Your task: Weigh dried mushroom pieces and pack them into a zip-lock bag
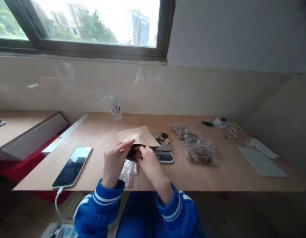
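My left hand (116,162) grips a brown kraft paper bag (138,135) by its edge, thumb on top. The bag's mouth gapes toward me, dark inside. My right hand (150,162) has its fingers bent together at that opening; their tips are partly hidden, and I cannot make out what they hold. Just beyond my right hand, a small digital scale (165,157) carries several brown and tan dried pieces (164,137), partly covered by the bag. Below the hands lie clear zip bags (128,172) with red strips, near the table's front edge.
Several filled zip bags (201,154) lie right of the scale. A phone (72,167) with a cable lies at left. A clear bottle (115,109) stands at the back; a screwdriver (207,123), white camera (220,122) and white sheet (262,162) are at right.
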Action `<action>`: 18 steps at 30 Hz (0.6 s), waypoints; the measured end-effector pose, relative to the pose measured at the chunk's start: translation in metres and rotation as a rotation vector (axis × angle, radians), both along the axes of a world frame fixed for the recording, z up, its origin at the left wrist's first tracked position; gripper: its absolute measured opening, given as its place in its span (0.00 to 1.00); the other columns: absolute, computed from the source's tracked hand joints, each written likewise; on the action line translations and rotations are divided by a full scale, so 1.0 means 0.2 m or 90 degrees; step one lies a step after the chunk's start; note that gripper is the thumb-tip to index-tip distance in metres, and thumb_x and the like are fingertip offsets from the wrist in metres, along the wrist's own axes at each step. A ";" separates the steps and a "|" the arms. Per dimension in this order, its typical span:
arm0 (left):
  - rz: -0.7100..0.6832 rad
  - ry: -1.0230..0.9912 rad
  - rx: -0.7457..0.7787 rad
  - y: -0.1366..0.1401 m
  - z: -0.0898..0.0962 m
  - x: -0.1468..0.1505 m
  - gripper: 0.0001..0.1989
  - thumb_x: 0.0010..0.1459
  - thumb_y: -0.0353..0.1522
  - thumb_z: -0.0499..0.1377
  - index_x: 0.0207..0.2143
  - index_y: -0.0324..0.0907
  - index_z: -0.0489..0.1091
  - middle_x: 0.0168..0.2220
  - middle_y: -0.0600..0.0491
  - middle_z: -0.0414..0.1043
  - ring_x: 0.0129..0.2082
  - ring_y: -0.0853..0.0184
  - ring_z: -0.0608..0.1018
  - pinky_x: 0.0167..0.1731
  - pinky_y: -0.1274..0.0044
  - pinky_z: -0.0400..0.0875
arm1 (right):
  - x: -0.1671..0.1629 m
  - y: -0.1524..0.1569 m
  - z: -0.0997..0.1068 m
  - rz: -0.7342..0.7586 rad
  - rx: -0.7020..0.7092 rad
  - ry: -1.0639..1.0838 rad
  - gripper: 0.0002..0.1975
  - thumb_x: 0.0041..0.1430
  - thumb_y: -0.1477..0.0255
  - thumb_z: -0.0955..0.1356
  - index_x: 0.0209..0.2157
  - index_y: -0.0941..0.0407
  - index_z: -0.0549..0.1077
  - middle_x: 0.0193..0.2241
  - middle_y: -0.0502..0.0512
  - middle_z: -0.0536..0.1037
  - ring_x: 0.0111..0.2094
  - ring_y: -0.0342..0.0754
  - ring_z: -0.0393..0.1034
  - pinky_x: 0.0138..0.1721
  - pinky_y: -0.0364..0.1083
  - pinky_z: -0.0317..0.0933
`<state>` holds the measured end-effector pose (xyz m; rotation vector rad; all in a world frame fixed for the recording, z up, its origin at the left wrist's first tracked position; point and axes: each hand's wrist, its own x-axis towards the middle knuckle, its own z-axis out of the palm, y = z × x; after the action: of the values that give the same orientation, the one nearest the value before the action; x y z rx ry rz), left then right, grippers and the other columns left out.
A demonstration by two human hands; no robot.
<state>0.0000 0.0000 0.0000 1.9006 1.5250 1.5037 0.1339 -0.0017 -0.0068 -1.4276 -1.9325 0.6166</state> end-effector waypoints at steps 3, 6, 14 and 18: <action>0.005 0.005 0.002 0.00 0.00 0.00 0.10 0.56 0.34 0.59 0.39 0.47 0.78 0.33 0.57 0.78 0.29 0.73 0.78 0.28 0.86 0.71 | 0.03 -0.06 0.01 0.058 0.099 0.057 0.11 0.58 0.81 0.66 0.42 0.55 0.72 0.41 0.56 0.73 0.46 0.51 0.69 0.48 0.51 0.65; 0.007 0.013 0.008 0.02 0.01 -0.01 0.10 0.57 0.34 0.58 0.40 0.48 0.77 0.32 0.58 0.78 0.29 0.73 0.78 0.29 0.85 0.71 | 0.09 -0.14 0.02 0.096 0.225 0.150 0.11 0.59 0.79 0.66 0.42 0.53 0.72 0.43 0.54 0.73 0.47 0.48 0.68 0.49 0.47 0.65; 0.108 -0.048 0.030 0.10 0.01 -0.05 0.08 0.54 0.37 0.61 0.36 0.49 0.78 0.35 0.58 0.80 0.34 0.68 0.80 0.35 0.80 0.73 | 0.37 -0.19 -0.05 -0.174 0.401 0.229 0.04 0.57 0.76 0.68 0.34 0.53 0.72 0.37 0.53 0.70 0.41 0.46 0.69 0.44 0.47 0.66; 0.157 -0.057 0.035 0.10 0.02 -0.05 0.08 0.53 0.37 0.61 0.35 0.49 0.79 0.33 0.58 0.80 0.33 0.67 0.80 0.36 0.79 0.73 | 0.37 0.01 -0.15 -0.128 0.305 0.170 0.02 0.58 0.74 0.67 0.31 0.55 0.71 0.34 0.52 0.69 0.39 0.47 0.69 0.42 0.46 0.65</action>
<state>-0.0095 0.0204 0.0030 1.6990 1.7444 1.7245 0.2071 0.0005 -0.0366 -1.1469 -1.5670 0.2134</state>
